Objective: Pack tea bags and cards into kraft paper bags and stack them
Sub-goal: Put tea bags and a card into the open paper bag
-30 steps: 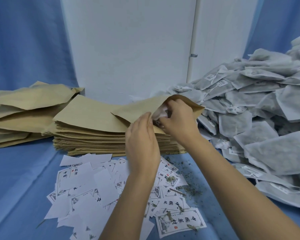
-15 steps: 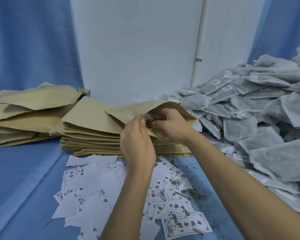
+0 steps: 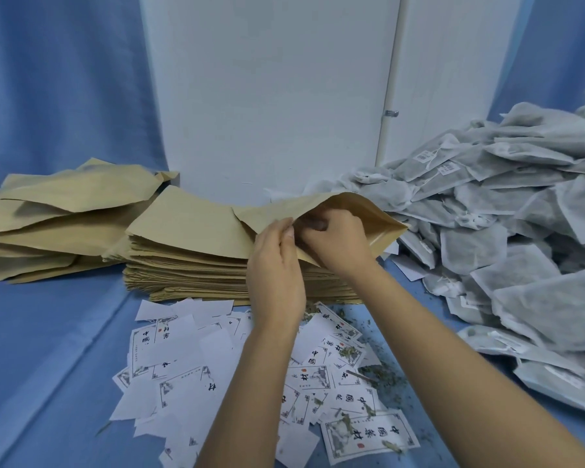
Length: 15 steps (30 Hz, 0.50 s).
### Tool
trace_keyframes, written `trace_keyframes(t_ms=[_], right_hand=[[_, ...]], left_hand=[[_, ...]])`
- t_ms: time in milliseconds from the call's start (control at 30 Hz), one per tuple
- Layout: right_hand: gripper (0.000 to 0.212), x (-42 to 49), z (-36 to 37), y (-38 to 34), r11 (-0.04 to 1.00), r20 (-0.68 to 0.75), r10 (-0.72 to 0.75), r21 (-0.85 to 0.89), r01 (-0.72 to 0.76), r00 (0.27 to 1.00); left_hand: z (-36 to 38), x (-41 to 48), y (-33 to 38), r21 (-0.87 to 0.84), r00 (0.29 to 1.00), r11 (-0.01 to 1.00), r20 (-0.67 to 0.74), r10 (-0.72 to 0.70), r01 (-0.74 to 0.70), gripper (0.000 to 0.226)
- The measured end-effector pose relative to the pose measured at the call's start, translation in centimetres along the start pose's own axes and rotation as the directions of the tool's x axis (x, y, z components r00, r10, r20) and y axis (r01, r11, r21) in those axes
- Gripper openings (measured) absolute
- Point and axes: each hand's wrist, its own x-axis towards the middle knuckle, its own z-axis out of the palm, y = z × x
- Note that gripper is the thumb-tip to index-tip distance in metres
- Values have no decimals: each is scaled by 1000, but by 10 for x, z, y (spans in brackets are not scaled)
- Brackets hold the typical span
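The left hand (image 3: 276, 265) pinched the lip of the paper bag (image 3: 382, 221) lying on the stack (image 3: 190, 265); the right hand (image 3: 338, 241) curled inside, its grip hidden. A hard shove might tear the lip.

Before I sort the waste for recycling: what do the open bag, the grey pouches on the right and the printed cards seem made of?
The open bag: matte tan kraft paper, creased; inside shows a faint sheen, maybe a lining. The tea bags: grey-white, fibrous, likely nonwoven mesh, dark fill showing through. The cards: thin white printed paper, matte.
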Motion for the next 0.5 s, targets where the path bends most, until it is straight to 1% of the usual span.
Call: trace_keyframes(t_ms=[33,67,100,133,167,200,233,267,300,333,367,400,433,467,500], right_hand=[[11,-9,-2,0,997,-75,-2,79,8,997],[10,-19,-3,1,991,-147,-13,132,33,989],[12,-30,-5,1,981,-184,-34,180,68,982],[14,-39,-8,2,967,-173,-43,239,84,984],[16,-46,-12,2,951,-97,-32,303,61,995],[18,-52,-16,2,935,41,-16,354,0,999],[19,-55,-21,3,927,219,11,363,-92,976],[21,-56,-24,5,937,399,48,301,-180,916],[21,-55,-25,8,962,538,100,162,-220,837],[21,-53,-25,12,981,613,170,-34,-189,772],[23,-51,-24,15,964,635,245,-240,-115,732],[27,-51,-21,19,910,629,310,-413,-31,713],[34,-51,-18,22,848,613,368,-529,18,700],[46,-52,-15,26,806,596,425,-591,15,681],[57,-54,-13,29,789,587,468,-615,-13,661]], left_hand=[[-2,1,-1,-29,1000,999,-2,-24,24,28],[-3,2,-1,-51,999,998,-4,-43,42,23],[-5,3,-2,-66,998,996,-8,-55,54,16],[-7,4,-2,-78,998,995,-13,-61,60,8],[-9,5,-2,-80,998,995,-23,-57,55,5],[-11,6,-3,-74,998,996,-37,-53,50,7],[-13,7,-5,-62,997,997,-55,-53,50,8],[-15,7,-6,-43,995,998,-79,-56,53,7],[-17,8,-7,-26,993,998,-104,-63,61,6],[-18,8,-8,-20,990,997,-123,-72,70,4],[-20,9,-9,-32,988,997,-129,-80,76,4],[-21,8,-9,-52,988,995,-127,-86,80,7],[-22,8,-8,-69,988,994,-124,-95,87,12],[-23,8,-7,-79,987,992,-123,-104,95,16],[-23,8,-7,-84,986,991,-123,-112,102,18]])
